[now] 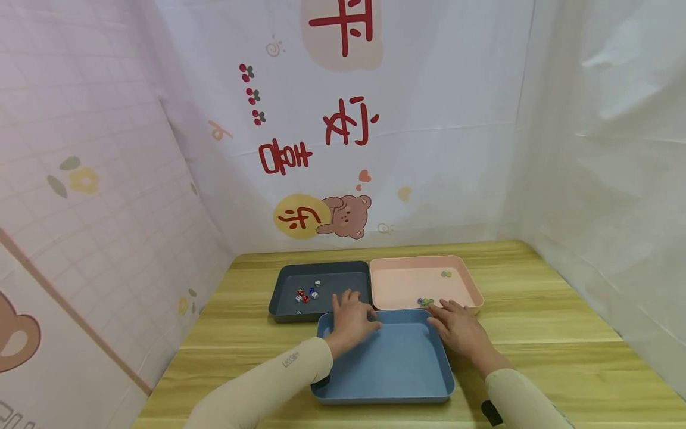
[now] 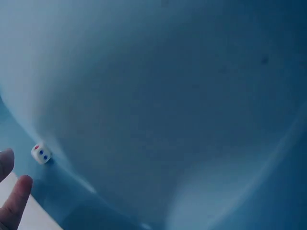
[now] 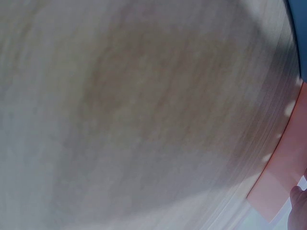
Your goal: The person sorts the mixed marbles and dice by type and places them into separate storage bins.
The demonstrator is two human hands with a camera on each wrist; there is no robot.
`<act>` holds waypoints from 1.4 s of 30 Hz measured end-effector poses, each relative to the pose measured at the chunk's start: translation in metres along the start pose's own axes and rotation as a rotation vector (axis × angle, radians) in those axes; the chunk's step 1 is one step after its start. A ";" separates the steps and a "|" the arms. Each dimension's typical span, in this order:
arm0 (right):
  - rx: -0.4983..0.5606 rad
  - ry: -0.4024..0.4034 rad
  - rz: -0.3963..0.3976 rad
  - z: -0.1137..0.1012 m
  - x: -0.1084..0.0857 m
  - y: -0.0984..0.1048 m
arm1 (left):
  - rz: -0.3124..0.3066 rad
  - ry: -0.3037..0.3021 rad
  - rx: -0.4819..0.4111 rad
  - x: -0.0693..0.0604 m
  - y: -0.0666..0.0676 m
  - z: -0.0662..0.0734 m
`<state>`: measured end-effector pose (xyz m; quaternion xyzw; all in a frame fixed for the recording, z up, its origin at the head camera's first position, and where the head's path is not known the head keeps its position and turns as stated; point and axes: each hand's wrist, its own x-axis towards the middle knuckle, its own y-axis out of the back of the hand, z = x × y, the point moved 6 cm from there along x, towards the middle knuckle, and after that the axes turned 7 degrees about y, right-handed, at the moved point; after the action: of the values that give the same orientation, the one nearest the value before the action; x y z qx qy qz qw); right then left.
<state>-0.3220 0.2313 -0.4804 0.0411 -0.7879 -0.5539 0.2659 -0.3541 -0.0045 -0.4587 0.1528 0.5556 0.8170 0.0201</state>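
Observation:
My left hand (image 1: 351, 319) hangs over the far left corner of the light blue tray (image 1: 388, 363), thumb and fingers apart with nothing between them. Just past two of its fingertips, the left wrist view shows a white die (image 2: 41, 153) on a blue surface; the hand hides it from the head view. At the near rim of the pink tray (image 1: 412, 285), beside the blue tray's far right corner, is my right hand (image 1: 463, 330), its fingers loosely extended. Near those fingertips, small green, yellow and blue translucent pieces (image 1: 426, 302) lie in the pink tray.
A dark grey-blue tray (image 1: 343, 274) stands at the back left, holding several red, white and blue dice (image 1: 305, 299). Two yellowish pieces (image 1: 446, 274) lie farther back in the pink tray. All trays stand on a wooden table (image 1: 536, 333) before a white cloth wall (image 1: 455, 179).

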 end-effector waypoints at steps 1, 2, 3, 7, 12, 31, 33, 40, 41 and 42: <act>-0.002 -0.001 -0.001 0.000 0.000 0.000 | -0.004 0.001 0.014 -0.001 -0.002 0.000; -0.003 -0.001 -0.002 0.001 0.000 0.000 | -0.006 -0.001 0.024 -0.001 -0.004 0.000; -0.004 -0.001 -0.004 0.001 0.000 0.000 | -0.005 -0.001 0.031 -0.002 -0.006 0.000; -0.003 0.000 -0.005 0.001 0.000 -0.001 | 0.000 -0.009 0.029 -0.003 -0.010 0.000; 0.000 0.005 0.003 0.000 0.001 -0.002 | 0.008 -0.037 0.024 -0.004 -0.011 0.001; -0.018 0.015 0.008 0.000 0.001 0.000 | 0.020 -0.053 -0.009 0.005 0.006 0.008; -0.018 0.013 0.006 0.000 0.002 0.000 | 0.033 -0.041 -0.030 0.010 0.016 0.007; -0.010 0.025 0.016 0.001 0.000 0.000 | 0.109 0.032 -0.065 0.037 0.046 -0.019; -0.006 0.026 0.016 0.000 0.000 0.000 | 0.118 0.048 -0.062 0.041 0.049 -0.025; -0.003 0.027 0.015 0.000 0.000 0.000 | 0.126 0.065 -0.061 0.044 0.050 -0.032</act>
<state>-0.3221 0.2315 -0.4801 0.0423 -0.7836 -0.5524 0.2809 -0.3980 -0.0435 -0.4132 0.1603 0.5200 0.8378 -0.0449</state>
